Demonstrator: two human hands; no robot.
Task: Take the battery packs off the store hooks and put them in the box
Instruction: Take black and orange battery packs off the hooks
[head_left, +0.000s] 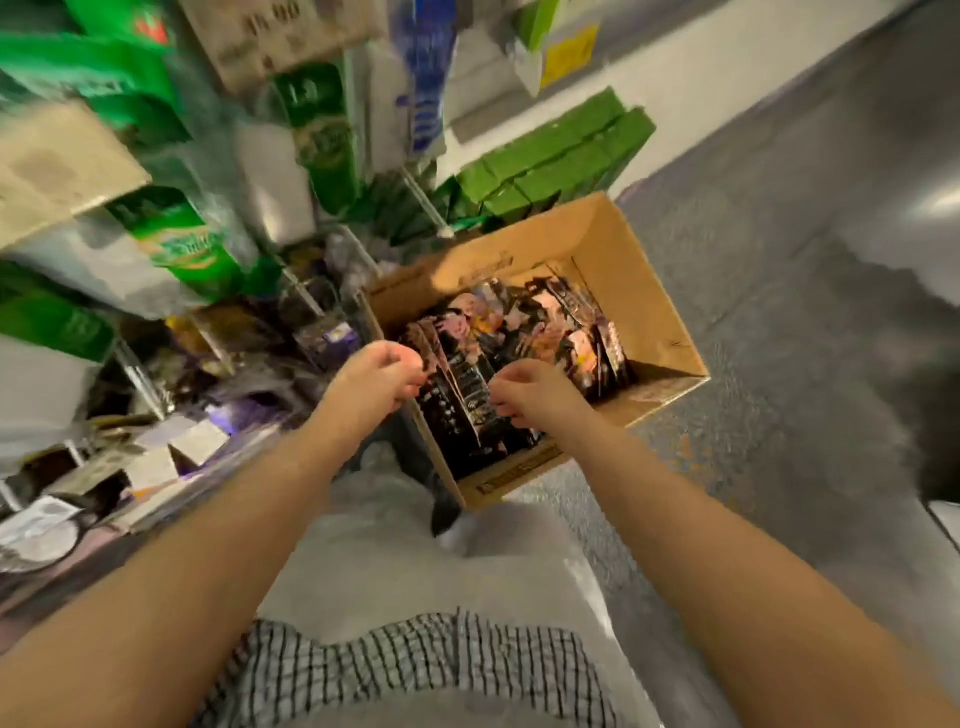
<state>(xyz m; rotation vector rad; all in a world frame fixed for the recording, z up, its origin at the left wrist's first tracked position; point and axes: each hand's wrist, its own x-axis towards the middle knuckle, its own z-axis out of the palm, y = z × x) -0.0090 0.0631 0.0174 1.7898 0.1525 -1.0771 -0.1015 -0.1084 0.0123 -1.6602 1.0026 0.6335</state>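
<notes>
Both hands, left (378, 375) and right (530, 392), pinch packs (457, 395) over the box (649, 291), already well filled, more left on hooks (317, 306)

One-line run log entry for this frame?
stage: placing | left hand and right hand: gripping battery packs | over cardboard box, partly filled

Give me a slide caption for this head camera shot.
Both hands, left and right, lower dark battery packs into a cardboard box on the floor.
</notes>
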